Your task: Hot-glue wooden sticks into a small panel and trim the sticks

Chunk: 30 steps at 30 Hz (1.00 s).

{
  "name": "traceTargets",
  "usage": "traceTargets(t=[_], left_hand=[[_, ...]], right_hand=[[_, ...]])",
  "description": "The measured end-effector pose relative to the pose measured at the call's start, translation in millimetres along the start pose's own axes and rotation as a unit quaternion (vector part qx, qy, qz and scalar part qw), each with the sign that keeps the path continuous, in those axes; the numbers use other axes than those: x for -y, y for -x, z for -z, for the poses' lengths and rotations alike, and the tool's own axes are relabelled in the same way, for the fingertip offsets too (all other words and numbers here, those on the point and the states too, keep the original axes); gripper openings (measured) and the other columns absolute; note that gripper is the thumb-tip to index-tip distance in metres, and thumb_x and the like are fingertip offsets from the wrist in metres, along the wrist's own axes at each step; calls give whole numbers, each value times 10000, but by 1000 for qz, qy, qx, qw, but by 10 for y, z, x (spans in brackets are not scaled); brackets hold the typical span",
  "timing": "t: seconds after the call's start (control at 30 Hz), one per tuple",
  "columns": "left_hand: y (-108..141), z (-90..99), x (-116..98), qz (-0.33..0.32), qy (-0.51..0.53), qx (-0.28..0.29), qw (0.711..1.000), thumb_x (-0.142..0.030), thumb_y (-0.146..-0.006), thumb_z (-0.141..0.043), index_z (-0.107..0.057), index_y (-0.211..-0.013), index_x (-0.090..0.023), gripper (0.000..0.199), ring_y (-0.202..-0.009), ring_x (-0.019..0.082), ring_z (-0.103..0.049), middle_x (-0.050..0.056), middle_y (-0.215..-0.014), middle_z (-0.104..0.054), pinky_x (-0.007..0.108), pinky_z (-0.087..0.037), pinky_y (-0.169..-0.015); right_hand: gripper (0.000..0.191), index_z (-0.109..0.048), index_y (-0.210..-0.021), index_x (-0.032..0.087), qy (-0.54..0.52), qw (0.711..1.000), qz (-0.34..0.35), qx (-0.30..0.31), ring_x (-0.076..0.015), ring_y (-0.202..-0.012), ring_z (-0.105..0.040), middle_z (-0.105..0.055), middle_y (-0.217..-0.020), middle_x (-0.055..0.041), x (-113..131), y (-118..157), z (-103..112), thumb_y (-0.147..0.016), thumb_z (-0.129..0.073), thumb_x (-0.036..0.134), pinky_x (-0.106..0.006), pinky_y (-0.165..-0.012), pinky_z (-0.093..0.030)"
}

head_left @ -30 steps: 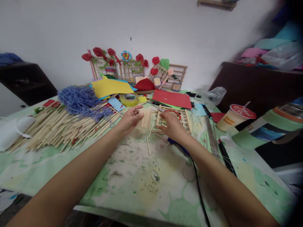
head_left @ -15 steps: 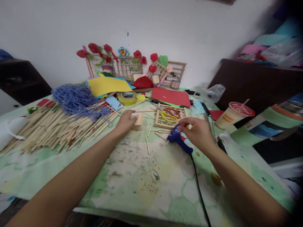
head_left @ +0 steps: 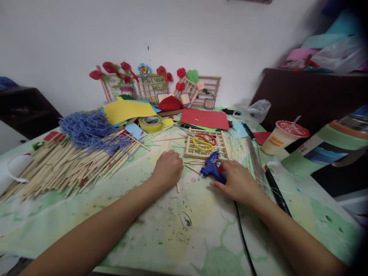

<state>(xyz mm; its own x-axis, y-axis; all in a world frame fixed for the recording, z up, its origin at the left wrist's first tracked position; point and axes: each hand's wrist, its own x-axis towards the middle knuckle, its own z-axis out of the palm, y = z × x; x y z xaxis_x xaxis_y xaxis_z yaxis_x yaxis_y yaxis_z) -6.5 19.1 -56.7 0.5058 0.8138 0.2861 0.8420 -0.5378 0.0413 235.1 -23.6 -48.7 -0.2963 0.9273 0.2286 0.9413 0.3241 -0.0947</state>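
Blue glue gun (head_left: 212, 168) at the right fingers (head_left: 227, 166), its label (head_left: 212, 159) illegible.

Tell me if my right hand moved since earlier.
Yes: your right hand moved rightward and nearer you, from over the wooden lattice to the glue gun.

The table (head_left: 135, 237) has a green and white top with dark little spots on it. On the left is a big, messy pile of sticks (head_left: 57, 168). A fat roll of yellow tape (head_left: 149, 127) sits further back. A stick frame (head_left: 225, 145) lies flat near the middle, with a few short sticks (head_left: 193, 168) in front. A blue glue gun (head_left: 211, 166) is there too, and its black cord (head_left: 243, 234) runs to the front. On the right are a cup (head_left: 277, 143) and a big green bottle (head_left: 313, 147).
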Motion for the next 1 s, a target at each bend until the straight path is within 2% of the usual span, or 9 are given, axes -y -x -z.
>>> traceTargets(t=[0.13,0.33,0.5,0.57,0.6,0.7,0.77,0.87,1.0], left_hand=[[1,-65,-6,32,-24,41,998,-150,-826,-431,-645,-749,-153,228,-806,275,-561,144,-744,-608,363,-404,-662],[30,-22,64,92,13,61,994,-62,-773,-407,-639,-860,-178,274,-811,248,-602,123,-832,-647,336,-429,-687],[-3,78,192,123,175,-14,977,-152,-753,-490,-667,-877,-192,220,-852,264,-585,114,-880,-661,338,-428,-700],[-34,115,201,130,339,-13,932,-217,-740,-548,-669,-847,-198,163,-741,216,-565,72,-802,-642,300,-418,-631],[-48,130,191,143,436,5,888,-249,-732,-579,-668,-849,-195,157,-670,183,-539,50,-753,-619,278,-406,-588],[-72,150,128,203,663,75,717,-296,-695,-669,-665,-857,-163,210,-547,98,-446,6,-667,-533,220,-363,-508],[-75,140,83,223,730,93,640,-291,-672,-711,-662,-822,-145,215,-543,75,-427,1,-664,-511,197,-350,-496],[-71,104,42,218,763,95,601,-306,-684,-726,-651,-783,-140,207,-553,67,-424,2,-662,-512,184,-339,-495],[-60,68,20,206,762,91,607,-371,-732,-696,-644,-758,-136,243,-557,71,-423,2,-640,-510,187,-329,-506]], right_hand=[[321,-558,-846,171,-10,1000,11,13,-286,-860,-565,-632,-887,-124,14,12,-75,-715,-639,452,-381,-749,-427],[131,-526,-766,193,-16,998,-55,4,-255,-777,-571,-625,-798,-95,52,15,3,-756,-538,324,-329,-642,-379],[178,-524,-844,179,-79,991,-90,-55,-250,-749,-553,-607,-786,-93,57,32,68,-737,-492,317,-331,-634,-376],[160,-510,-820,184,-133,985,-62,-87,-229,-710,-534,-589,-766,-80,49,49,48,-718,-477,302,-323,-622,-377],[148,-506,-807,189,-167,980,-39,-101,-218,-694,-526,-582,-754,-69,49,62,31,-712,-474,299,-318,-616,-378],[141,-528,-809,204,-299,948,15,-105,-190,-663,-521,-581,-745,-41,76,118,-29,-734,-487,317,-303,-608,-398],[191,-564,-866,211,-415,906,21,-76,-191,-702,-552,-608,-809,-47,112,166,-72,-803,-459,358,-303,-621,-427],[261,-595,-931,212,-546,836,14,-46,-212,-831,-586,-623,-906,-63,159,225,-134,-861,-420,392,-332,-730,-462],[219,-611,-901,213,-576,816,28,-33,-223,-857,-575,-617,-877,-59,182,252,-191,-807,-490,369,-363,-798,-456]])
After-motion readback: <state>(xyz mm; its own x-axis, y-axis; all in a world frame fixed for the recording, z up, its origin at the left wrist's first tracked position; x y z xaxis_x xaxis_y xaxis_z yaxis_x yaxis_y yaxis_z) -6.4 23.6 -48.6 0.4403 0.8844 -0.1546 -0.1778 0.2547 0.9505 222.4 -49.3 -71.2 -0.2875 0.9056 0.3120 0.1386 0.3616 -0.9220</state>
